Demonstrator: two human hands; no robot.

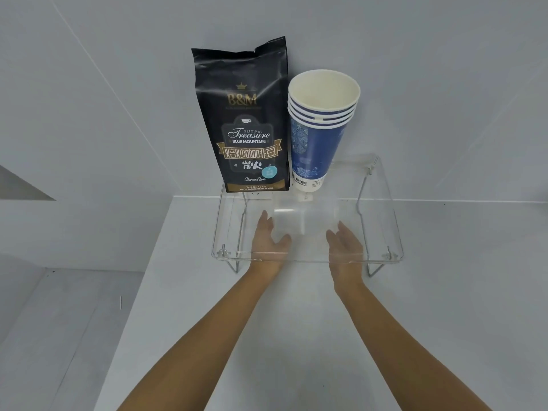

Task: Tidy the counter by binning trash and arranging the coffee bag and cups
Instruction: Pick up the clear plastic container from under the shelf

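A black coffee bag (pixel 246 120) stands upright at the back left of a clear acrylic shelf (pixel 382 226) on the white counter. Right beside it stands a stack of several blue paper cups (pixel 318 129), mouths up. Both my hands reach under the shelf's clear top and show through it. My left hand (pixel 268 240) is flat with fingers spread, holding nothing. My right hand (pixel 344 247) is edge-on with fingers apart, also holding nothing. Neither hand touches the bag or the cups.
The shelf rests on thin metal legs (pixel 372 268) at its corners. The white counter (pixel 184 292) ends in an edge on the left, with a lower grey floor (pixel 59 307) beyond. A white wall (pixel 415 84) rises right behind the shelf.
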